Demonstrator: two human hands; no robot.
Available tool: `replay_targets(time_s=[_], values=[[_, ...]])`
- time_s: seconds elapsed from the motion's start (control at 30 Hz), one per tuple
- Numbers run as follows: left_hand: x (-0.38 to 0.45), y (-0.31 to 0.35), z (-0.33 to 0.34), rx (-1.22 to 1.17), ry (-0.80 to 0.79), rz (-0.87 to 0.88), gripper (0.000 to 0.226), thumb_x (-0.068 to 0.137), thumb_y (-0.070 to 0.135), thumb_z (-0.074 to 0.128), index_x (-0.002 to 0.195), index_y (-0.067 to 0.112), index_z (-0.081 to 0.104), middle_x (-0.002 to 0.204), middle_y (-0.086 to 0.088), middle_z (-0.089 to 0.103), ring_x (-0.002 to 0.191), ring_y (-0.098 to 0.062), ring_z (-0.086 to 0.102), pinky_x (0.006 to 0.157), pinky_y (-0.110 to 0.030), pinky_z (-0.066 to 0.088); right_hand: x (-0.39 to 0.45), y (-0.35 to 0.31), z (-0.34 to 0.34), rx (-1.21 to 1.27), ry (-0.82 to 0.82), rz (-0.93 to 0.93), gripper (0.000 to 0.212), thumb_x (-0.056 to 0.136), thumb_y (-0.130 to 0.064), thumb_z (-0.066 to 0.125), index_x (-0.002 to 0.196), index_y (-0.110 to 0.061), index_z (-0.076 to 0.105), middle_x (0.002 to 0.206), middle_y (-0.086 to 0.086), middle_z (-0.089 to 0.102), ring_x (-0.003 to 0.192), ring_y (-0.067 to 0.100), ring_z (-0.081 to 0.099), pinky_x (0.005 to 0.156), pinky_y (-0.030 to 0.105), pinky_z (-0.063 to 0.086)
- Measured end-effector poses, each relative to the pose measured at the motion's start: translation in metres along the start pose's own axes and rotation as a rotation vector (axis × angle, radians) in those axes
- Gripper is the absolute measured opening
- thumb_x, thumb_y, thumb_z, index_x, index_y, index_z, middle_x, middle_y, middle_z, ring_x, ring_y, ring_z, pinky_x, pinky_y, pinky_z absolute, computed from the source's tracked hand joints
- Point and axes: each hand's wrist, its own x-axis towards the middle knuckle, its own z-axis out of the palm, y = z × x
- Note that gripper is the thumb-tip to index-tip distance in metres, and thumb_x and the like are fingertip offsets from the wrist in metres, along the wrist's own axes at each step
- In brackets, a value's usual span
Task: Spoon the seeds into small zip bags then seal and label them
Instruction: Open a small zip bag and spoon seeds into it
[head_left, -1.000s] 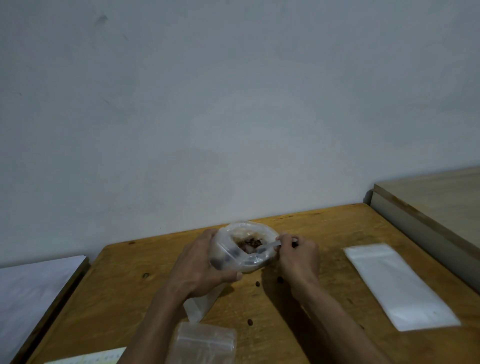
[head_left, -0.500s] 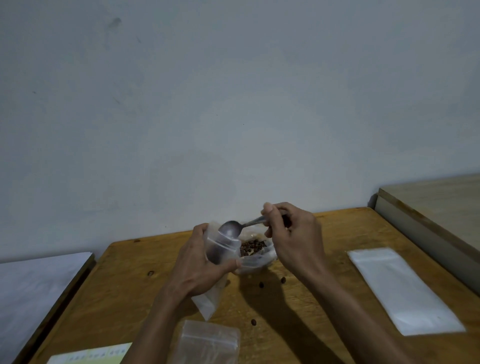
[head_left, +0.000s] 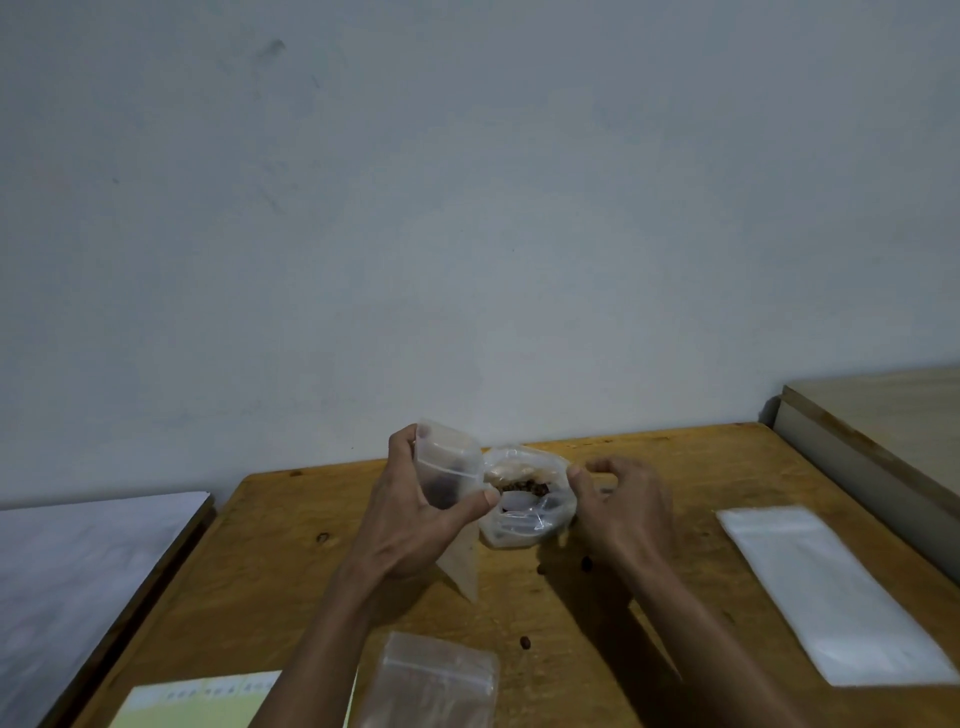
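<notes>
Fingers of the left hand grip a small zip bag upright, while the right hand, curled but holding nothing visible, touches the seed bag on the bench.

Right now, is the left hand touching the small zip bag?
Touching. The head view shows the left hand gripping the small zip bag, thumb pressed on its front and fingers wrapped behind it.
</notes>
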Motion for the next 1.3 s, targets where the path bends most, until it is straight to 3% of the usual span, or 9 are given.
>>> replay_targets(time_s=[0.07, 0.17, 0.27, 0.47, 0.57, 0.63, 0.83, 1.0, 1.3], values=[[-0.002, 0.003, 0.002, -0.006, -0.004, 0.009, 0.102, 0.073, 0.048, 0.086, 0.149, 0.031, 0.019, 0.136, 0.002, 0.039, 0.118, -0.021, 0.050, 0.078, -0.019, 0.051, -0.008, -0.013, -0.011, -0.011, 0.034, -0.145, 0.032, 0.087, -0.057, 0.064, 0.104, -0.031, 0.072, 0.118, -0.006, 0.060, 0.119, 0.017, 0.050, 0.101, 0.048, 0.045], [-0.002, 0.006, 0.007, -0.009, -0.020, 0.024, 0.105, 0.074, 0.047, 0.085, 0.150, 0.032, 0.013, 0.138, 0.002, 0.037, 0.120, -0.020, 0.050, 0.076, -0.016, 0.051, -0.017, -0.050, -0.026, 0.149, -0.195, -0.298, 0.045, 0.074, -0.077, 0.057, 0.089, -0.039, 0.075, 0.115, -0.013, 0.063, 0.116, 0.012, 0.053, 0.096, 0.049, 0.050], [0.000, 0.010, 0.008, -0.011, -0.004, 0.040, 0.105, 0.075, 0.043, 0.085, 0.150, 0.031, 0.011, 0.139, -0.001, 0.037, 0.120, -0.022, 0.053, 0.079, -0.018, 0.054, -0.019, -0.078, -0.029, 0.072, -0.354, -0.376, 0.037, 0.078, -0.068, 0.066, 0.088, -0.034, 0.079, 0.120, -0.016, 0.064, 0.118, 0.010, 0.052, 0.096, 0.051, 0.050], [-0.002, 0.018, -0.002, -0.171, -0.041, 0.049, 0.101, 0.067, 0.065, 0.080, 0.148, 0.029, 0.031, 0.137, 0.010, 0.049, 0.122, -0.011, 0.055, 0.091, -0.026, 0.052, -0.014, -0.081, -0.030, -0.054, -0.062, -0.510, 0.021, 0.096, -0.036, 0.064, 0.096, -0.019, 0.077, 0.111, -0.004, 0.068, 0.104, 0.014, 0.056, 0.090, 0.044, 0.052], [0.000, 0.021, -0.006, -0.389, 0.114, 0.061, 0.036, 0.090, 0.040, 0.068, 0.115, 0.015, 0.066, 0.107, 0.002, 0.074, 0.100, -0.014, 0.070, 0.081, -0.030, 0.061, -0.008, -0.075, -0.034, 0.015, -0.069, -0.471, 0.022, 0.096, -0.035, 0.063, 0.096, -0.017, 0.076, 0.105, -0.003, 0.069, 0.097, 0.013, 0.059, 0.087, 0.041, 0.053], [0.001, 0.022, -0.009, -0.410, 0.200, 0.085, 0.017, 0.094, 0.023, 0.065, 0.094, 0.007, 0.071, 0.089, -0.001, 0.075, 0.084, -0.012, 0.071, 0.074, -0.027, 0.061, -0.007, -0.072, -0.040, 0.070, -0.131, -0.434, 0.022, 0.096, -0.036, 0.064, 0.096, -0.017, 0.075, 0.102, -0.004, 0.071, 0.095, 0.011, 0.061, 0.082, 0.034, 0.052], [-0.002, 0.029, -0.005, -0.470, 0.169, 0.053, 0.033, 0.086, 0.032, 0.067, 0.091, -0.001, 0.069, 0.090, -0.015, 0.074, 0.082, -0.021, 0.073, 0.074, -0.040, 0.063, -0.008, -0.063, -0.039, 0.701, -0.550, -0.052, 0.040, 0.067, -0.026, 0.088, 0.100, -0.009, 0.073, 0.096, 0.014, 0.076, 0.092, 0.028, 0.075, 0.082, 0.047, 0.062], [-0.013, 0.039, -0.002, -0.612, 0.005, -0.058, 0.040, 0.077, 0.031, 0.075, 0.101, 0.000, 0.072, 0.093, -0.015, 0.078, 0.084, -0.028, 0.076, 0.068, -0.035, 0.063, -0.014, -0.060, -0.035, 0.776, -0.545, -0.041, 0.039, 0.063, -0.028, 0.085, 0.095, -0.008, 0.076, 0.095, 0.011, 0.078, 0.093, 0.030, 0.075, 0.086, 0.048, 0.061], [-0.023, 0.049, 0.004, -0.714, 0.045, -0.098, 0.030, 0.072, 0.023, 0.076, 0.089, -0.001, 0.073, 0.084, -0.016, 0.077, 0.074, -0.027, 0.075, 0.062, -0.032, 0.062, -0.027, -0.063, -0.034, 0.748, -0.598, 0.017, 0.020, 0.080, -0.021, 0.081, 0.093, -0.006, 0.077, 0.092, 0.014, 0.078, 0.090, 0.034, 0.075, 0.086, 0.053, 0.060]])
